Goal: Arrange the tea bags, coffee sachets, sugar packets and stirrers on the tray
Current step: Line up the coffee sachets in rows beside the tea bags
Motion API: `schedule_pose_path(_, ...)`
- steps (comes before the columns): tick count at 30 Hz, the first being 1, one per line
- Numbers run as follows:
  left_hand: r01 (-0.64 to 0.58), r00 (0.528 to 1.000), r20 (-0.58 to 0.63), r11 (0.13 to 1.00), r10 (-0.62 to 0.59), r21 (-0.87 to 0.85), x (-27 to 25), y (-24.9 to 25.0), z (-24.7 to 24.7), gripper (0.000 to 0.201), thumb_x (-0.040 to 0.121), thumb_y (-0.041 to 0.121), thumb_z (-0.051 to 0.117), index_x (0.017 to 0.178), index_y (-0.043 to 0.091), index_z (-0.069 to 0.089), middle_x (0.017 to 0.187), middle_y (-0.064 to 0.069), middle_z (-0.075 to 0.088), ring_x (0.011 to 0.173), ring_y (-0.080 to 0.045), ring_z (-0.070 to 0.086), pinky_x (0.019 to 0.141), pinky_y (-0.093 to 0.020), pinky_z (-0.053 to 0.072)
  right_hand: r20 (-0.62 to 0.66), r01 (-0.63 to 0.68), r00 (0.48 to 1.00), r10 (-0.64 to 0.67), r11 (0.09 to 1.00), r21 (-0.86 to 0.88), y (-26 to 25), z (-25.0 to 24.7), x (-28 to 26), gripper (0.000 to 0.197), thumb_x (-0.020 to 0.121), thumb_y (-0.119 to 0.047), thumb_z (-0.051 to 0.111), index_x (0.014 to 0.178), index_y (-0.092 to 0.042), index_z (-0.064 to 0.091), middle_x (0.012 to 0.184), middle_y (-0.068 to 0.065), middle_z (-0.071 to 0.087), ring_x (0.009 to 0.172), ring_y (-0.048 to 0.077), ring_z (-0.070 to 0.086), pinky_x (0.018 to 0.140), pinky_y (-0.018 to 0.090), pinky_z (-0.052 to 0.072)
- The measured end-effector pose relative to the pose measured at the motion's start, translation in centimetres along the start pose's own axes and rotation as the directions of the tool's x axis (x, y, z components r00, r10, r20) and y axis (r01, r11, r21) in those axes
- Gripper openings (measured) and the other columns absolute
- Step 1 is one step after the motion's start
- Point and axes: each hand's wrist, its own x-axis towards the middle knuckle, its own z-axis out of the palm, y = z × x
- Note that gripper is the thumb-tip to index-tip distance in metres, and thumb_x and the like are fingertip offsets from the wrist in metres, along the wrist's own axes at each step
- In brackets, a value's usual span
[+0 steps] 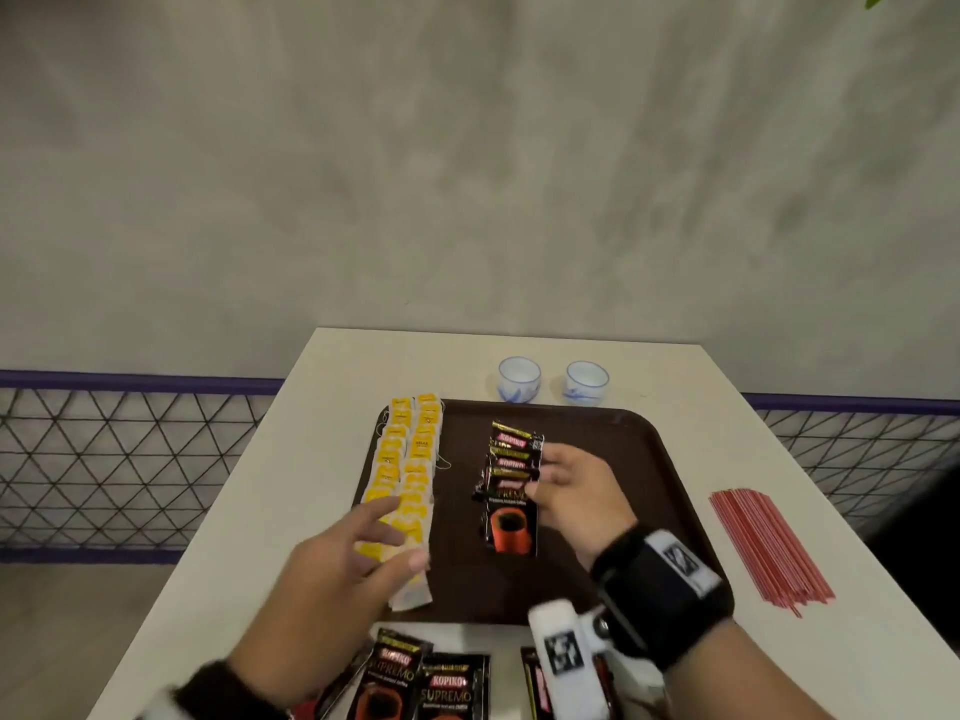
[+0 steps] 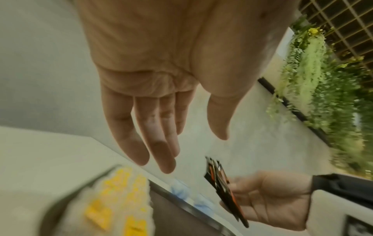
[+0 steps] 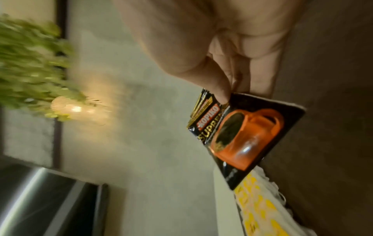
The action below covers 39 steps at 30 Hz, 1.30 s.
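A dark brown tray (image 1: 623, 459) lies on the white table. Yellow tea bags (image 1: 410, 459) lie in two rows along its left side, also seen in the left wrist view (image 2: 121, 199). My right hand (image 1: 540, 472) pinches a fanned bunch of black coffee sachets (image 1: 511, 485) over the tray's middle. In the right wrist view the thumb presses on the bunch of sachets (image 3: 248, 135). My left hand (image 1: 402, 532) hovers over the near end of the tea bags, fingers (image 2: 161, 143) straight, holding nothing. Red stirrers (image 1: 769, 548) lie in a bundle on the table, right of the tray.
Several loose coffee sachets (image 1: 447, 683) lie on the table in front of the tray. Two small white-and-blue cups (image 1: 519, 379) (image 1: 587, 381) stand behind it. A mesh railing (image 1: 104, 459) runs on both sides of the table, with a grey wall behind.
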Motion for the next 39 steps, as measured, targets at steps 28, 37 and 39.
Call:
schedule_pose_path(28, 0.267, 0.956, -0.095, 0.958, -0.277, -0.101, -0.2, -12.2, -7.1, 0.046, 0.056, 0.010, 0.089, 0.079, 0.045, 0.071, 0.086, 0.010, 0.072, 0.069, -0.018, 0.070, 0.058, -0.009, 0.052, -0.118, -0.148, 0.988, 0.104, 0.860, -0.489, -0.4, 6.7, 17.5, 0.050, 0.093, 0.000, 0.046, 0.142, -0.013, 0.044, 0.146, 0.010, 0.045, 0.131, 0.025, 0.046, 0.101, 0.025, 0.039)
schedule_pose_path(37, 0.309, 0.940, -0.092, 0.934, -0.329, -0.181, -0.3, -12.7, -7.6, 0.080, 0.006, 0.081, 0.072, 0.074, 0.040, 0.073, 0.085, 0.006, 0.074, 0.077, -0.026, 0.067, 0.061, -0.024, 0.054, -0.143, -0.160, 0.985, 0.097, 0.821, -0.548, 0.0, 8.0, 17.0, 0.049, 0.088, -0.003, 0.056, 0.135, -0.007, 0.042, 0.134, 0.015, 0.054, 0.124, 0.031, 0.052, 0.101, 0.035, 0.045)
schedule_pose_path(39, 0.324, 0.938, -0.073, 0.932, -0.339, -0.164, -0.4, -13.1, -7.9, 0.082, 0.003, 0.082, 0.070, 0.074, 0.041, 0.073, 0.085, 0.008, 0.073, 0.076, -0.026, 0.068, 0.061, -0.025, 0.054, -0.134, -0.170, 0.984, 0.114, 0.810, -0.561, 0.0, 8.2, 17.0, 0.051, 0.088, -0.005, 0.057, 0.136, -0.007, 0.039, 0.133, 0.015, 0.053, 0.122, 0.031, 0.053, 0.100, 0.036, 0.046)
